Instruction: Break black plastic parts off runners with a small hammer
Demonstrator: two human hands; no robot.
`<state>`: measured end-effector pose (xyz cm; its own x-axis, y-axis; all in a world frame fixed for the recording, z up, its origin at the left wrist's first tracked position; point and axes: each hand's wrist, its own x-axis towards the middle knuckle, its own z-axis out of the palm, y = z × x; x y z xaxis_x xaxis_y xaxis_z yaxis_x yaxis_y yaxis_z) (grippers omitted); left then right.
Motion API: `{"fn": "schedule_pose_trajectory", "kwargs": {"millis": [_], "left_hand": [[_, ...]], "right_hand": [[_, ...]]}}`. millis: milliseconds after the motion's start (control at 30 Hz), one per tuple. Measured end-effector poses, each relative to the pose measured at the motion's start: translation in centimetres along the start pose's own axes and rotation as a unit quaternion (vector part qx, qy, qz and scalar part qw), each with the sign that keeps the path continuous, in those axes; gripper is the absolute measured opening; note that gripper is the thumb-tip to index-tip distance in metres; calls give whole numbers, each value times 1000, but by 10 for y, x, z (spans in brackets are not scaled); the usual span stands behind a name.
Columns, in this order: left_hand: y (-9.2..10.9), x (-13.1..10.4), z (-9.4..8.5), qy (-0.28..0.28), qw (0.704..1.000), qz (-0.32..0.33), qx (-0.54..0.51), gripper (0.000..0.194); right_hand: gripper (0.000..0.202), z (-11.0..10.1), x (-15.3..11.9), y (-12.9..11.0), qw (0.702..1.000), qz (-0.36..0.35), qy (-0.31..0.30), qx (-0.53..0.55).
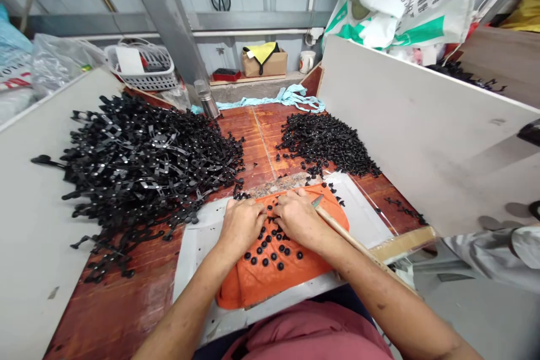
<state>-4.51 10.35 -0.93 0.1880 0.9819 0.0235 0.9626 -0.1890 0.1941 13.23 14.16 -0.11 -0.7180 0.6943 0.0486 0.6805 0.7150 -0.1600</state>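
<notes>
Over an orange cloth (248, 287) on the work surface, my left hand (241, 228) and my right hand (297, 216) are close together, fingers bent and pressed inward. Whatever the fingertips pinch is too small and covered to name. Between and below the hands, several small round black caps (280, 265) lie scattered on the cloth. A thin wooden stick (341, 230) passes beside my right hand and under the forearm. Near that wrist shows a greenish pointed tip (317, 201).
A tall heap of black jointed strips (139, 163) stands at left. A pile of small black pieces (327, 140) lies back right. Grey boards (405, 124) wall the sides. Behind are a metal cup (207, 102), a light-blue cloth strip (291, 95), a basket (147, 80) and a mug (306, 62).
</notes>
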Motion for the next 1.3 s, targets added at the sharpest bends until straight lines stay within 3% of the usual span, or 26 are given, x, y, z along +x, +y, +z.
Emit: {"fn": "schedule_pose_trajectory", "kwargs": {"millis": [200, 400, 667, 900, 1000, 1100, 1200, 1300], "left_hand": [[-5, -1, -3, 35, 997, -34, 61, 23], [-3, 0, -9, 13, 1000, -6, -21, 16], [2, 6, -3, -20, 1000, -10, -6, 24], [-1, 1, -10, -43, 999, -28, 16, 23], [-1, -4, -15, -9, 999, -45, 20, 22], [-7, -16, -15, 34, 997, -71, -22, 23], [-16, -36, -7, 86, 986, -99, -101, 26], [-25, -54, 4, 131, 968, -137, -167, 27]], "right_hand": [[24, 5, 6, -4, 1000, -2, 7, -4], [22, -2, 5, 2, 1000, 24, -3, -11], [27, -12, 13, 10, 999, 49, 21, -6], [20, 2, 32, 2, 1000, 12, 12, 2], [20, 0, 30, 6, 1000, 25, 19, 4], [22, -14, 15, 21, 996, 76, 45, -5], [26, -28, -5, 34, 991, 119, 61, -16], [25, -28, -15, 35, 993, 106, 41, -14]]}}
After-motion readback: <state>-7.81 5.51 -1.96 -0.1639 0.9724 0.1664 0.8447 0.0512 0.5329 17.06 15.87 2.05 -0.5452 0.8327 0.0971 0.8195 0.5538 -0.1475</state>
